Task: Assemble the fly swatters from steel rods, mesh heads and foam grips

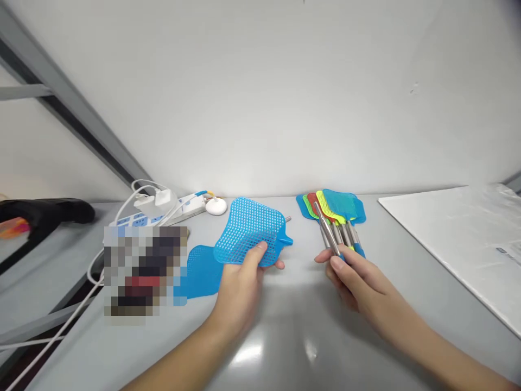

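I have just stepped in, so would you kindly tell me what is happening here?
A person's left grip holds a blue mesh head, while the right grip holds a metal rod; the two are apart. Colourful mesh paddles with metal shafts lie overlapping on the grey table beyond the right grip.

Bright, soft light; white glare on grey tabletop (293,336); pixelated patch (146,274) lower left.

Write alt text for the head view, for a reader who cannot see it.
A person's left hand holds a blue perforated plastic swatter head; the right hand holds a slim silver metal rod, both above a glossy grey table. Beyond the right hand lie overlapping multicoloured mesh swatters with metal shafts.
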Available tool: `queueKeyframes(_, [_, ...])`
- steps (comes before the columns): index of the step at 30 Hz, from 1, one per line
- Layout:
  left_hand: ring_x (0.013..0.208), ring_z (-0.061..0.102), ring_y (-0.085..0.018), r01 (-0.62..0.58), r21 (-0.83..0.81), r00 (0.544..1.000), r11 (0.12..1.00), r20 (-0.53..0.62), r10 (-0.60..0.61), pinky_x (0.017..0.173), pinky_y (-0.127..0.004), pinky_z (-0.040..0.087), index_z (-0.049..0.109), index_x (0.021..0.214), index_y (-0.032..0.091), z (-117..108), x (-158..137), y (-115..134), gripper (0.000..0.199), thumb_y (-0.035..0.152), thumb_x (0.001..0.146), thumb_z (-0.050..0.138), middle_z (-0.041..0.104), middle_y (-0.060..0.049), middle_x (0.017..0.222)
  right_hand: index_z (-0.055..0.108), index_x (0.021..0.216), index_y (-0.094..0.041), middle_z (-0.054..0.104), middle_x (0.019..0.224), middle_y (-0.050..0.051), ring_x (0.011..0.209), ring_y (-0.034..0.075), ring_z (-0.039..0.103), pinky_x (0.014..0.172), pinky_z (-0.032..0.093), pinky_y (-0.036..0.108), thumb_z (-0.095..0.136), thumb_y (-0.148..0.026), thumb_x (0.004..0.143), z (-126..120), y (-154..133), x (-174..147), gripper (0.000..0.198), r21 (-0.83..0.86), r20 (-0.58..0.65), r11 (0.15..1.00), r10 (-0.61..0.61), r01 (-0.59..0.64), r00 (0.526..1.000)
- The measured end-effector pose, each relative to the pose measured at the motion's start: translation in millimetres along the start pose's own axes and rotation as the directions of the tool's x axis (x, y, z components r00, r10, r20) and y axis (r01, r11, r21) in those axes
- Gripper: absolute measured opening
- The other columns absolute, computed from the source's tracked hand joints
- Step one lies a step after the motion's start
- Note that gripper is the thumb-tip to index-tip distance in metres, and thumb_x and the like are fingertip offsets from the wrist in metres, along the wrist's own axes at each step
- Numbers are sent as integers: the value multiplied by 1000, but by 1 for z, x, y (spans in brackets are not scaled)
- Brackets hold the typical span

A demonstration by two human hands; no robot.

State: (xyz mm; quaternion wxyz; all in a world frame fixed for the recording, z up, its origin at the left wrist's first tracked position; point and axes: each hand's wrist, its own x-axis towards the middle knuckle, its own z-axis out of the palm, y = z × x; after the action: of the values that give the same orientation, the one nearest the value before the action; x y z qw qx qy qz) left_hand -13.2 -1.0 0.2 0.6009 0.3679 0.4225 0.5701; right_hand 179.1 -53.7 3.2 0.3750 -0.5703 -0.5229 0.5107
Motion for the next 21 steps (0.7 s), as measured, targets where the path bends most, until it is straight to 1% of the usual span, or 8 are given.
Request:
queueKeyframes(1, [66, 61, -15, -34, -41, 999, 999, -11, 33, 68, -31, 53, 67, 74, 16, -1, 3, 2, 14, 26, 83, 63, 66, -2, 80, 55, 114, -29, 48, 75, -3, 63, 11, 46, 51, 35, 22, 37, -52, 98, -1, 0, 0, 33, -93, 5, 995, -40, 41, 999])
queueKeyframes(3, [63, 59, -15, -84, -85, 996, 993, -19, 83, 68, -32, 53, 64, 70, 16, -4, 7, 5, 16, 23, 83, 61, 63, -1, 73, 54, 119, -29, 57, 86, 1, 78, 16, 55, 61, 42, 25, 36, -48, 99, 1, -1, -2, 32, -264, 53, 955, -124, 134, 991])
queueKeyframes(6, [58, 57, -14, -141, -122, 990, 982, -30, 139, 71, -33, 52, 59, 67, 16, -8, 10, 7, 17, 20, 83, 57, 60, 1, 65, 54, 122, -29, 63, 96, 4, 94, 21, 60, 72, 47, 28, 35, -42, 100, 6, 1, -5, 32, -391, 140, 889, -197, 237, 970])
queueKeyframes(10, [52, 53, -13, -199, -180, 979, 963, -86, 186, 61, -30, 50, 54, 64, 17, -9, 10, 6, 16, 17, 80, 57, 57, 2, 61, 56, 121, -30, 66, 98, 2, 99, 21, 63, 72, 49, 26, 36, -37, 100, 9, 5, -7, 30, -474, 137, 826, -272, 304, 953])
queueKeyframes(14, [49, 51, -13, -181, -208, 977, 961, -149, 151, 55, -30, 48, 50, 61, 18, -9, 9, 5, 17, 19, 76, 58, 54, 2, 59, 57, 119, -31, 67, 100, 1, 97, 18, 65, 74, 51, 25, 36, -34, 100, 7, 5, -7, 28, -507, 152, 793, -303, 338, 941])
queueKeyframes(18, [48, 49, -12, -185, -230, 976, 955, -160, 150, 48, -27, 45, 50, 62, 18, -8, 9, 5, 14, 18, 74, 59, 52, 3, 59, 53, 125, -33, 67, 104, 0, 99, 17, 65, 78, 53, 24, 37, -33, 100, 6, 9, -7, 30, -529, 159, 774, -312, 348, 937])
queueKeyframes(21, [48, 49, -11, -162, -232, 975, 959, -189, 119, 45, -25, 44, 51, 61, 18, -7, 9, 6, 14, 19, 73, 59, 51, 3, 59, 51, 128, -34, 67, 108, 0, 99, 16, 65, 80, 53, 25, 38, -33, 100, 6, 13, -7, 31, -543, 152, 761, -327, 356, 933])
